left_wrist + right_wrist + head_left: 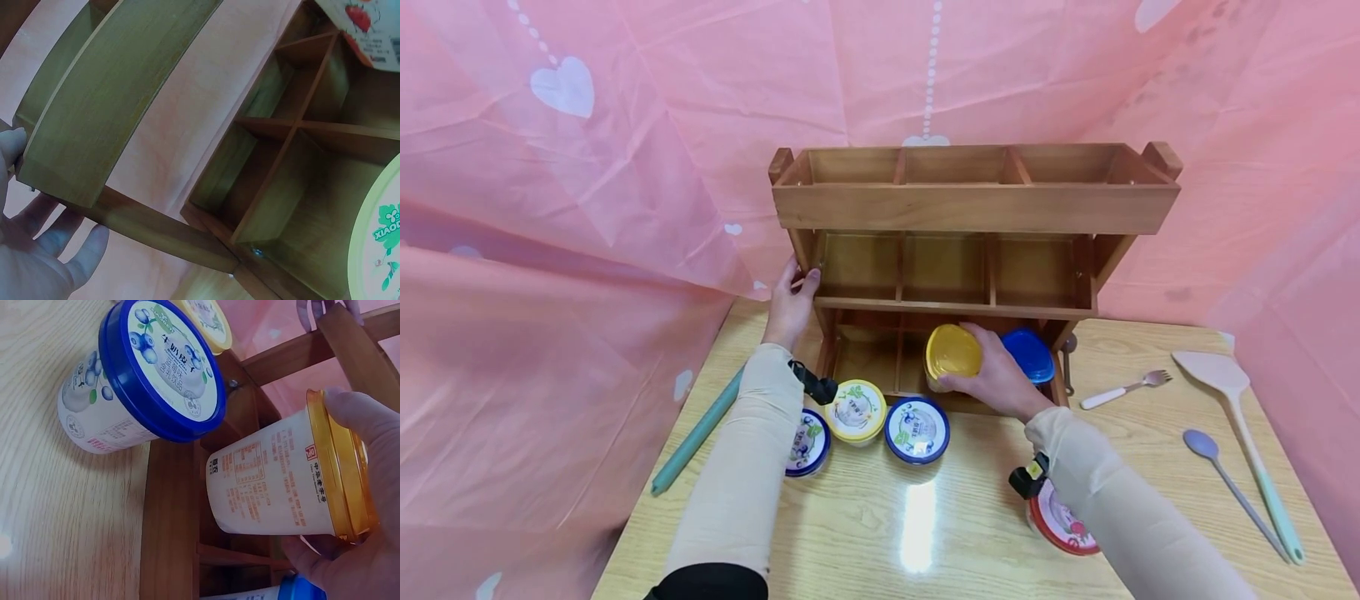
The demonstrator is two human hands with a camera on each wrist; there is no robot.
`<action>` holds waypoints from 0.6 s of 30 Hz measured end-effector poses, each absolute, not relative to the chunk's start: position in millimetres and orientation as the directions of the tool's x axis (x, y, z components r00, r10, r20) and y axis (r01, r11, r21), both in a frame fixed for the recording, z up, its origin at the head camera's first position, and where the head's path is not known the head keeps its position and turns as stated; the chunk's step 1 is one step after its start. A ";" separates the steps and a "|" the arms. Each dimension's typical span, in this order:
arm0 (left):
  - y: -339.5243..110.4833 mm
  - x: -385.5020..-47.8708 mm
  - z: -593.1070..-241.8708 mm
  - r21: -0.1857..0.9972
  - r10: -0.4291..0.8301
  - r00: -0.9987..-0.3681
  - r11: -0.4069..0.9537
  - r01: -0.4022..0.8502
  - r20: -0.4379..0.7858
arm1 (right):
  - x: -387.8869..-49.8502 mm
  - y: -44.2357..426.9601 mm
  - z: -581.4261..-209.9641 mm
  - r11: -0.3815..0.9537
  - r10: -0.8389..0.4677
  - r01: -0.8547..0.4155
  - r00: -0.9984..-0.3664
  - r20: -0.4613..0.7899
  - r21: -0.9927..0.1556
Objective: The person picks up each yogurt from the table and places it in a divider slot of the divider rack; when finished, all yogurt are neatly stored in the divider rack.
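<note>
A wooden three-tier rack (pixel 977 208) with divided compartments stands at the back of the table. My left hand (pixel 790 310) grips the left end of its middle tier, thumb in front and fingers around the side. Over the bottom tier, my right hand (pixel 1000 375) holds a white tub with a clear yellow lid (pixel 953 348); in the right wrist view the tub's printed side (pixel 269 478) shows, its base at the compartments. Just right of it, a blue-lidded tub (pixel 1028 357) sits in the bottom tier's right compartment.
Before the rack stand a yellow-lidded tub (pixel 855 411) and two navy-lidded tubs, one (pixel 917 430) central, one (pixel 807 443) partly behind my left sleeve. A red-lidded tub (pixel 1063 521) is near my right forearm. Rightward lie a fork (pixel 1127 389), spoon (pixel 1232 483) and spatula (pixel 1247 425); leftward, a green rod (pixel 700 433).
</note>
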State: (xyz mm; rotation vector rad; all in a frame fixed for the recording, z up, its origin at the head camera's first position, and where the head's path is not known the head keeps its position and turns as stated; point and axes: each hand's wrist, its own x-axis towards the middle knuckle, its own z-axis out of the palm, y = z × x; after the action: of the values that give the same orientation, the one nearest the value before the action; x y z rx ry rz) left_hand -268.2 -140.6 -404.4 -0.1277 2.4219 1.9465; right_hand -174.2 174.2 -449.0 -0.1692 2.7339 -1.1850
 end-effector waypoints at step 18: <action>-138.8 -267.1 -406.4 0.970 -0.046 -0.996 0.229 -0.082 -0.073 | -198.7 158.8 -472.7 0.650 -0.153 -0.004 -0.980 -0.126 -0.760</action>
State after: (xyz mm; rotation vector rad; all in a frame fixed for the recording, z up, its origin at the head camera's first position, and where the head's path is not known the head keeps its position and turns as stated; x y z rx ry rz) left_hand -267.1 -138.8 -406.4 -0.1264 2.4393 1.9291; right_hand -198.7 158.8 -472.7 -0.1289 2.6878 -1.2376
